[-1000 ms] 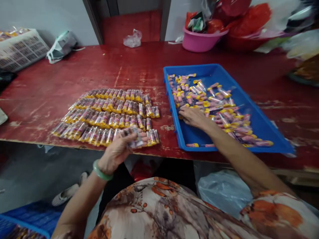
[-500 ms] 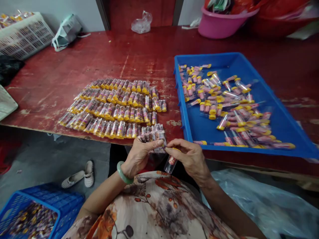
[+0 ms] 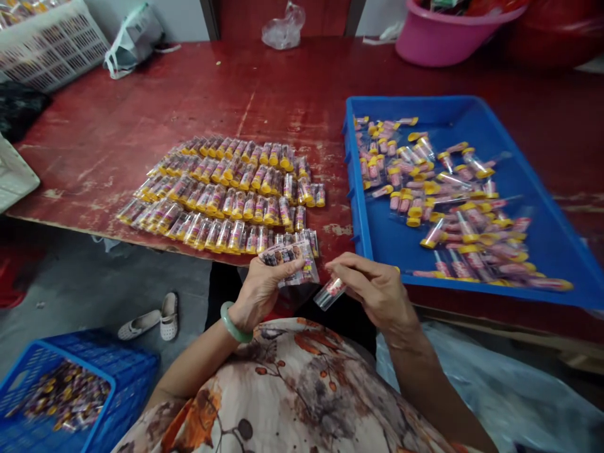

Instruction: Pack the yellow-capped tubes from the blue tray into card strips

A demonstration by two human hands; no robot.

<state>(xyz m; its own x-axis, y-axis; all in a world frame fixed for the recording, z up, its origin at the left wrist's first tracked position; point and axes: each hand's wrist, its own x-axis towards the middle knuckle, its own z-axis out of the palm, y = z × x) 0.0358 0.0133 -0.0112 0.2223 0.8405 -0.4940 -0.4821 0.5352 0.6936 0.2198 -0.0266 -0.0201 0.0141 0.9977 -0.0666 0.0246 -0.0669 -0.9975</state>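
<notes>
My left hand [image 3: 264,286], with a green bangle at the wrist, pinches a stack of small printed cards [image 3: 290,258] under its thumb. Close beside it, my right hand [image 3: 377,286] grips a clear plastic tube [image 3: 330,292] with pink-and-white contents. The tube tilts, its clear end toward the lower left; my fingers hide its other end. Just beyond my left hand, rows of yellow-capped tubes [image 3: 226,201] lie close together on the red table [image 3: 189,88]. To the right, a blue tray [image 3: 528,163] holds many loose tubes with yellow caps and pink contents.
A white basket [image 3: 61,50], a bag [image 3: 134,41] and a clear plastic bag [image 3: 283,28] are at the back. A pink basin [image 3: 453,38] stands back right. On the floor are a blue crate [image 3: 127,371] of tubes and white clogs [image 3: 168,316].
The tube in my right hand has tilted from nearly upright toward level, and that hand has shifted slightly away from the left. The cards now show more of their face. The whole view has shifted.
</notes>
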